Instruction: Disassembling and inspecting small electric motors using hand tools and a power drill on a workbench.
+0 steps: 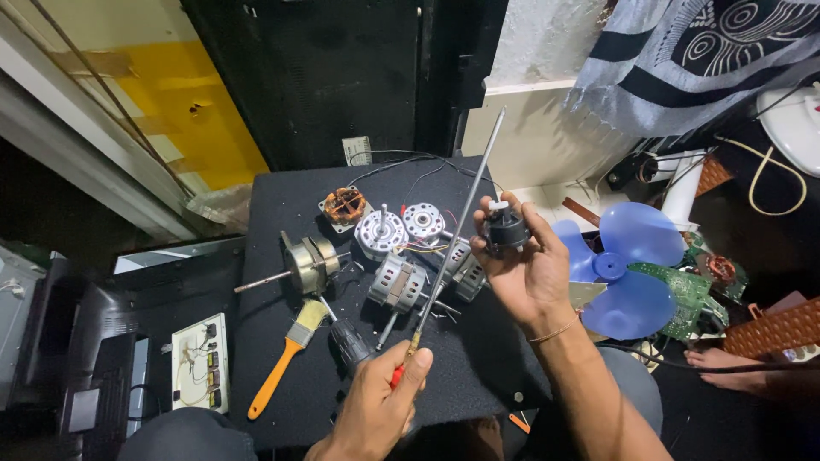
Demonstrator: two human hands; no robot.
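Two hands: both busy over a black work mat point(282, 205) strewn with small electric motors.
Left hand point(376, 405): fingers wrapped tight round the red handle of a long screwdriver point(453, 239), whose thin steel shaft slants up and away, past the other hand.
Right hand point(525, 269): fingers closed on a small black motor part point(506, 229) with a white stub on top, held up above the mat's right edge.
Step in hand: by my reading, lining up the tool with the held part; the shaft passes just beside it and the tip lies well beyond it.
Next move calls for: drawing the tip back to the part and steadying both hands.
On the mat: silver motors point(382, 232), a copper-wound stator point(344, 205), a paintbrush with orange handle point(286, 363).
Off the mat: blue fan blade point(628, 256), to the right.
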